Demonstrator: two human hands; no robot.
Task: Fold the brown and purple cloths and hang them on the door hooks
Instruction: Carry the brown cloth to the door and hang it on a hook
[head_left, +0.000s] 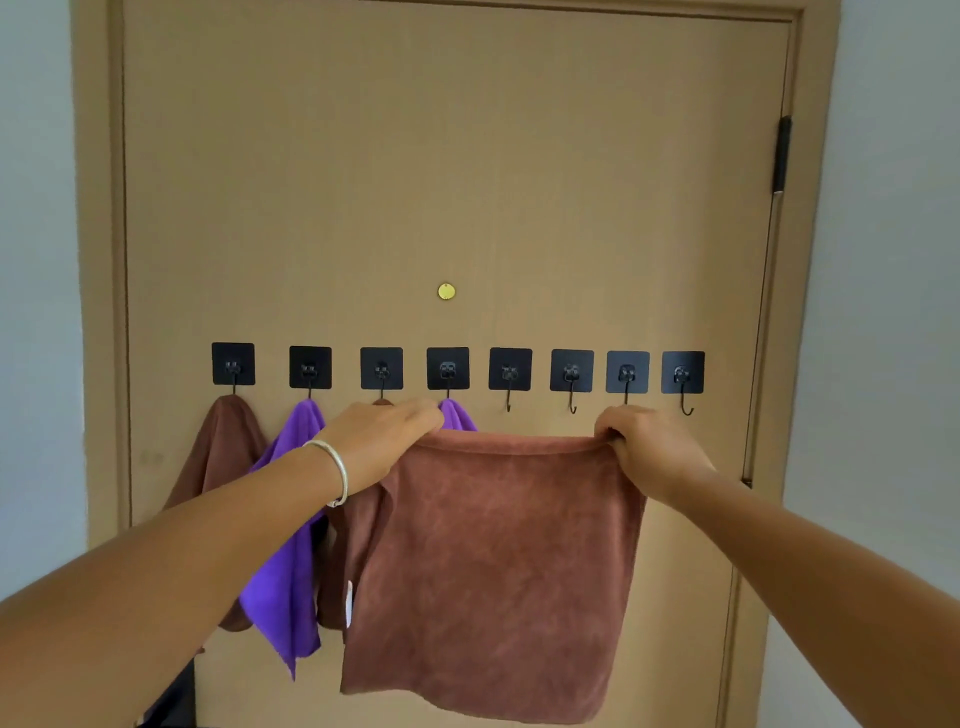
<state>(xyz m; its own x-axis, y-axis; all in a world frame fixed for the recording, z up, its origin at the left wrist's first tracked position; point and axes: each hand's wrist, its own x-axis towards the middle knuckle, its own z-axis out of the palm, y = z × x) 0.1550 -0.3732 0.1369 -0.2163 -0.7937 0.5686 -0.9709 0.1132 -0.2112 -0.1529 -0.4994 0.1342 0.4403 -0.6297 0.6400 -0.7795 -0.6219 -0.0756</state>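
Note:
A folded brown cloth (488, 571) hangs spread flat in front of the door (447, 156). My left hand (384, 441) pinches its top left corner and my right hand (649, 447) pinches its top right corner. A row of several black stick-on hooks crosses the door. A brown cloth (223, 447) hangs from the first hook, a purple cloth (291, 561) from the second, another brown cloth (332, 571) from the third, mostly hidden, and a purple cloth (457, 415) from the fourth. The fifth hook (509, 379) and those to its right are bare.
A small round brass disc (446, 291) sits on the door above the hooks. A black hinge (781, 153) is on the door's right edge. Pale walls flank the door frame on both sides.

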